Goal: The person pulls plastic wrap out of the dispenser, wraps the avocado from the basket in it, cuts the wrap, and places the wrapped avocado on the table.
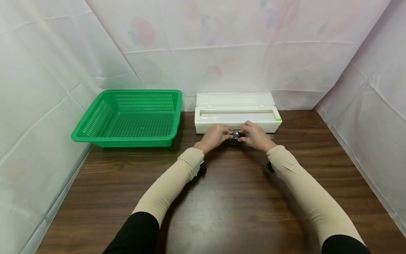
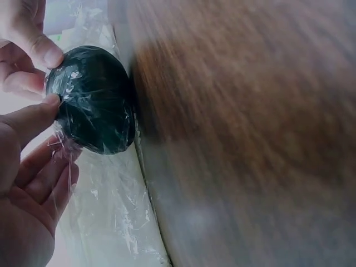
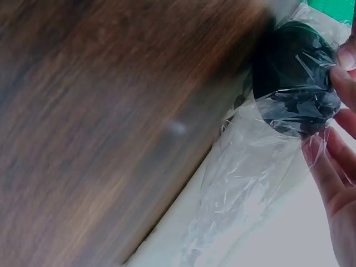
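Between my two hands is a dark green, rounded object (image 2: 94, 103) with glossy cling film around it, low over the table at the front of the white box. My left hand (image 1: 215, 137) pinches its left side, thumb tip on the film and the other fingers spread behind it. From the other side my right hand (image 1: 255, 137) grips it, thumb and fingers against the wrapped surface. Loose clear film (image 3: 233, 178) trails from the object along the box front. Whether the object is a fruit or a vegetable, I cannot tell.
Right behind the hands stands the long white film box (image 1: 234, 126), its lid (image 1: 234, 100) raised and a green tab (image 1: 277, 119) at its right end. A green slotted basket (image 1: 127, 144) sits to the left. Printed cloth (image 1: 203, 67) hangs behind the brown wooden table (image 1: 222, 211).
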Tool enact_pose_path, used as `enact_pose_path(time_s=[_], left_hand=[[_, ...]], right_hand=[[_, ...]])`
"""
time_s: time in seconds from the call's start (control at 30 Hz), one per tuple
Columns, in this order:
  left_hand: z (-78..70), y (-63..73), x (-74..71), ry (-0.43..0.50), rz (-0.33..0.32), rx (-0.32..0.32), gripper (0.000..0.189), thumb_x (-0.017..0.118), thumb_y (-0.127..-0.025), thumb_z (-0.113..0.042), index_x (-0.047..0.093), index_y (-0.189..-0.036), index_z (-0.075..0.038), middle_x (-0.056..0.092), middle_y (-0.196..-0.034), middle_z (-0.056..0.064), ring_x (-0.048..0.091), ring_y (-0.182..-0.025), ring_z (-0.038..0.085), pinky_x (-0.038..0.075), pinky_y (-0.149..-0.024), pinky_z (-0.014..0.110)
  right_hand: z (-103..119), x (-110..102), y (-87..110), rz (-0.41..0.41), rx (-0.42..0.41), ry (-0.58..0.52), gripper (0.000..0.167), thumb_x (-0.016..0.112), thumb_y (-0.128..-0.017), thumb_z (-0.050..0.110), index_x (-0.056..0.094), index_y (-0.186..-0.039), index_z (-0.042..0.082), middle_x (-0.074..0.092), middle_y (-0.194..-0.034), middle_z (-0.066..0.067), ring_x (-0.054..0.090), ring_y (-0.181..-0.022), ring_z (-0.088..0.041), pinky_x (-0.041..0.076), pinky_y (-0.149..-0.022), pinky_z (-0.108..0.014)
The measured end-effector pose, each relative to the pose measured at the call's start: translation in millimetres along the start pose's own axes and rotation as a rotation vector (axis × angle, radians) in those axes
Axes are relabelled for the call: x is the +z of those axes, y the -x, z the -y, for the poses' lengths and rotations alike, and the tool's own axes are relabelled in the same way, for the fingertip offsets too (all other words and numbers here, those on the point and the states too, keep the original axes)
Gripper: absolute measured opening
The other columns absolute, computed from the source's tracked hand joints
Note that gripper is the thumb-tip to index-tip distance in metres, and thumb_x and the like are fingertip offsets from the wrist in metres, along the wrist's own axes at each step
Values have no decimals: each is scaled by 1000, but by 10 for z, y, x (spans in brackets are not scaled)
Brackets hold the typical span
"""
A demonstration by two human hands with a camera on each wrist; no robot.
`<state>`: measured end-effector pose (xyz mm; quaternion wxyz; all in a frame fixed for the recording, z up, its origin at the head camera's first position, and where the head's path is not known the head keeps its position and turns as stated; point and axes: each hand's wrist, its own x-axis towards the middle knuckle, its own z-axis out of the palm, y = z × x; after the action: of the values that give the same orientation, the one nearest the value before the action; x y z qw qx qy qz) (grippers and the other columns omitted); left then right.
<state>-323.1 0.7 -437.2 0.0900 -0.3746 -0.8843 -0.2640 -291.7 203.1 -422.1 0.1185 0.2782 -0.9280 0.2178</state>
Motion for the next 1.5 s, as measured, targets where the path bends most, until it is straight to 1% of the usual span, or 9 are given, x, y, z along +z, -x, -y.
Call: enact_pose_path(time_s=[0.13, 0.27, 0.4, 0.5, 0.73, 0.83, 1.1, 1.23, 1.5], left_hand=[[-3, -14, -9, -27, -1, 3, 18, 71, -88, -19, 77, -98, -5, 74, -106, 8, 70, -99, 19, 55, -87, 28], [-8, -21, -15, -37, 12, -10, 17, 71, -89, -19, 77, -99, -6, 74, -109, 7, 70, -102, 20, 55, -89, 30], [-12, -26, -19, -25, 17, -17, 17, 72, -89, -19, 75, -99, -7, 74, -108, 6, 69, -102, 20, 54, -90, 32], [-10, -27, -15, -3, 31, -34, 16, 72, -89, -19, 74, -99, -7, 75, -104, 5, 69, -100, 19, 54, -88, 32], [-1, -15, -3, 39, 79, -68, 18, 71, -90, -19, 72, -103, -7, 74, -103, 5, 68, -102, 19, 54, -90, 32], [10, -6, -5, 42, 92, -61, 21, 72, -89, -19, 70, -107, -7, 73, -107, 5, 67, -107, 20, 52, -94, 33], [33, 20, -22, 39, 128, -49, 27, 75, -86, -17, 66, -110, -9, 72, -115, 4, 63, -116, 22, 49, -101, 34], [38, 17, -18, 33, 140, -58, 29, 74, -87, -18, 65, -113, -10, 70, -120, 4, 62, -118, 21, 48, -103, 34], [43, 30, -2, -2, 139, -70, 35, 73, -88, -19, 60, -120, -11, 66, -127, 4, 60, -121, 22, 47, -104, 36]], right_hand=[[8, -14, -23, 35, 23, 4, 33, 84, -75, 17, 65, -95, 0, 60, -101, -15, 57, -79, -24, 50, -71, -38], [23, -22, -43, 86, 78, 10, 39, 84, -77, 20, 61, -102, 0, 60, -104, -16, 56, -82, -25, 49, -73, -39], [49, -38, -72, 132, 126, 11, 50, 83, -77, 22, 61, -115, -1, 62, -110, -19, 59, -93, -30, 50, -83, -44], [71, -48, -94, 168, 138, 17, 56, 83, -78, 24, 60, -123, -2, 63, -116, -20, 60, -104, -34, 49, -91, -48], [76, -40, -127, 243, 156, 33, 61, 83, -78, 24, 58, -127, -2, 63, -124, -22, 58, -115, -37, 47, -98, -50], [53, -19, -130, 250, 158, 23, 61, 83, -78, 22, 57, -127, -1, 62, -125, -21, 58, -117, -37, 46, -100, -50], [48, 2, -113, 230, 100, 22, 65, 84, -77, 19, 55, -131, -2, 62, -128, -22, 58, -120, -37, 46, -102, -49], [65, -7, -109, 219, 77, 43, 67, 84, -77, 20, 55, -133, -2, 61, -129, -23, 58, -120, -37, 45, -104, -48], [57, 41, -124, 202, 51, 126, 69, 85, -75, 27, 56, -129, -3, 62, -126, -22, 59, -118, -38, 45, -103, -48]])
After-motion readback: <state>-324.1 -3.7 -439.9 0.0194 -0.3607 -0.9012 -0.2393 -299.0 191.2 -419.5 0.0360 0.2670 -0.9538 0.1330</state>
